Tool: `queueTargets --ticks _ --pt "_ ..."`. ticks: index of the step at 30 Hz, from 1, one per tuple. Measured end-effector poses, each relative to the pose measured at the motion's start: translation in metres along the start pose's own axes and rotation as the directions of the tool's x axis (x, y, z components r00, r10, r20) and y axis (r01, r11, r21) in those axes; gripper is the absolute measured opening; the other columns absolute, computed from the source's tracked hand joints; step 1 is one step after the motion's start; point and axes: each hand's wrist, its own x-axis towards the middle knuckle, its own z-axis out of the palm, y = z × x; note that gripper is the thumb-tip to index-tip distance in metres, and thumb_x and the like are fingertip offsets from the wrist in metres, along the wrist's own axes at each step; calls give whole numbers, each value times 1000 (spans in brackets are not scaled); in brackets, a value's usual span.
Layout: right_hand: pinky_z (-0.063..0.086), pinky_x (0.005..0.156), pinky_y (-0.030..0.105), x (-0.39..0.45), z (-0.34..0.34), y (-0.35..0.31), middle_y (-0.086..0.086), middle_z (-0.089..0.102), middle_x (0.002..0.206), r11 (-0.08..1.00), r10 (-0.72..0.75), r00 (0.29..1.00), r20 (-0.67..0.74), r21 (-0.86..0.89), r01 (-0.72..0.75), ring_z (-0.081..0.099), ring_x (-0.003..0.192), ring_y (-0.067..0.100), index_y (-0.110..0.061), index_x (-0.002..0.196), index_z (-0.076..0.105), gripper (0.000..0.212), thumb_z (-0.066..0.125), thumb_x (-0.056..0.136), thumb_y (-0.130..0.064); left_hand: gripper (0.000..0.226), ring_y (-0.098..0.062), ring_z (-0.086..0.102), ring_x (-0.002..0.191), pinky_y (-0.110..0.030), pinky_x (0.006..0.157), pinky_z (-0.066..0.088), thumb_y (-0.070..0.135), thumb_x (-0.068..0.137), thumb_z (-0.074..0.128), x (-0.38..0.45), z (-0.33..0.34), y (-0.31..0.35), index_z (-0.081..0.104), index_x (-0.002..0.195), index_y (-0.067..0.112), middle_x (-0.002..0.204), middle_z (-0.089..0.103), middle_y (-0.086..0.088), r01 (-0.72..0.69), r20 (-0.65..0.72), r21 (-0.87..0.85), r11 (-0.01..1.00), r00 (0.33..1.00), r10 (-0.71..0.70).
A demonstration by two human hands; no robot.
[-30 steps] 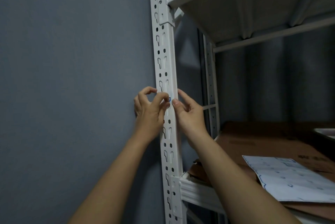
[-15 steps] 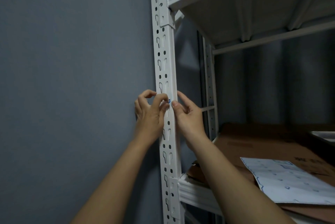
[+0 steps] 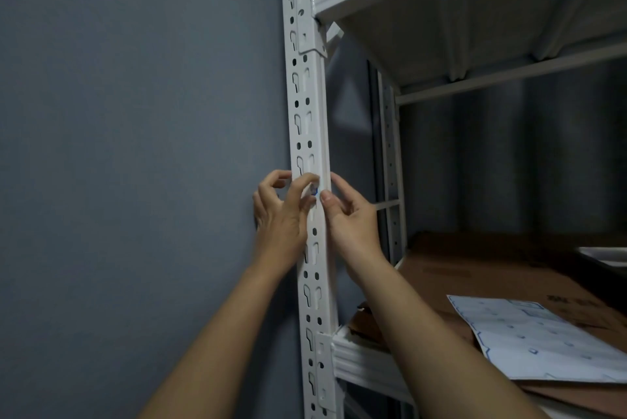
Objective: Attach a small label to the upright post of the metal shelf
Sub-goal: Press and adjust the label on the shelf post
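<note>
Both hands meet at the white post (image 3: pixel 307 106) of the shelf (image 3: pixel 369 361). The left hand (image 3: pixel 281 211) pinches a small label (image 3: pixel 314 190) with blue print — too small to read — against the post's front, fingers curled narrow. The right hand (image 3: pixel 349 218) sets its thumb tip at the label's right edge, other fingers loosely bent. On the shelf lies brown cardboard (image 3: pixel 492 269) with dark lettering, unreadable, and on it a white sheet (image 3: pixel 536 340) of blue-edged stickers.

grey wall (image 3: pixel 135 147) at left. flat brown cardboard (image 3: pixel 492 269) on lower tier. printed white sheet (image 3: pixel 529 337) lying atop it.
</note>
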Motion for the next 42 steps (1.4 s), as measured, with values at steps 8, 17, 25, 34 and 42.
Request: queueTargets --ticks 8,17,25,34,42 --pt "55 89 42 2 1 2 0 74 94 1000 5 1000 -11 8 -5 71 90 17 -30 130 56 38 57 95 -16 20 -21 31 106 -43 91 41 45 87 30 3 -1 -5 44 99 37 114 34 -1 10 45 45 999 999 -12" --pt "55 90 43 3 1 7 -4 73 97 1000 16 1000 -13 1 -16 70 92 18 -33 131 54 40 58 94 -20 20 -23 34 110 -37 91 35 45 89 33 2 0 -5 45 104 39 120 35 -3 16 17 55 998 1000 -17" --pt "54 90 45 4 0 7 -3 74 95 1000 8 1000 -14 -8 -9 70 91 15 -35 126 57 36 59 94 -20 27 -19 30 109 -40 96 35 37 88 52 4 -11 1 45 114 34 123 33 -2 50 -6 69 996 999 -49" --pt "55 91 40 2 -1 3 -1 74 93 1000 13 1000 -6 21 -13 70 91 13 -32 126 59 35 60 93 -18 25 -25 39 105 -39 83 35 32 88 52 10 -25 8 73 91 19 116 60 -8 -209 -87 291 934 966 244" --pt "54 91 42 3 -1 4 -2 75 91 1000 12 1000 4 13 -12 70 91 15 -33 126 59 35 60 94 -20 14 -26 39 106 -36 82 29 19 85 59 15 -27 12 70 79 13 113 60 -8 -342 -103 426 837 901 421"
